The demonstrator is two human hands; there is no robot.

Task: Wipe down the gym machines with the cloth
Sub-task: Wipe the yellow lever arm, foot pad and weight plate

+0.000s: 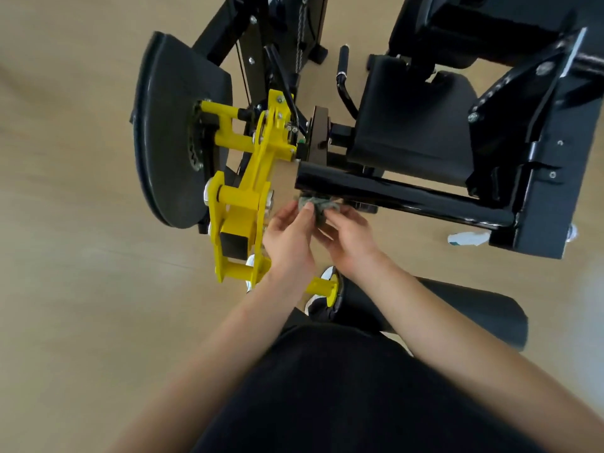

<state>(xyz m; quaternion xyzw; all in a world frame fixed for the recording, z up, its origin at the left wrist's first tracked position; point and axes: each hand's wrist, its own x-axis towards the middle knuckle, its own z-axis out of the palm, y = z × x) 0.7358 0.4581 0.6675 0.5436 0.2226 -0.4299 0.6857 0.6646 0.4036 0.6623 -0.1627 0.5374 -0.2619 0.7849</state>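
A small grey-green cloth (318,206) is bunched up just under the near end of a glossy black bar (392,194) of the gym machine. My left hand (289,238) pinches the cloth's left side with thumb and fingers. My right hand (348,238) grips its right side from below. Both hands meet in front of the yellow lever arm (243,191), which runs from the black curved cam plate (163,132) down toward me. Most of the cloth is hidden between my fingers.
The black seat pad (415,125) and frame plates (552,178) stand to the right. A black roller pad (434,312) lies near my right forearm. A white bottle (467,238) lies on the tan floor (72,223) under the frame. A chain and cables hang at the top.
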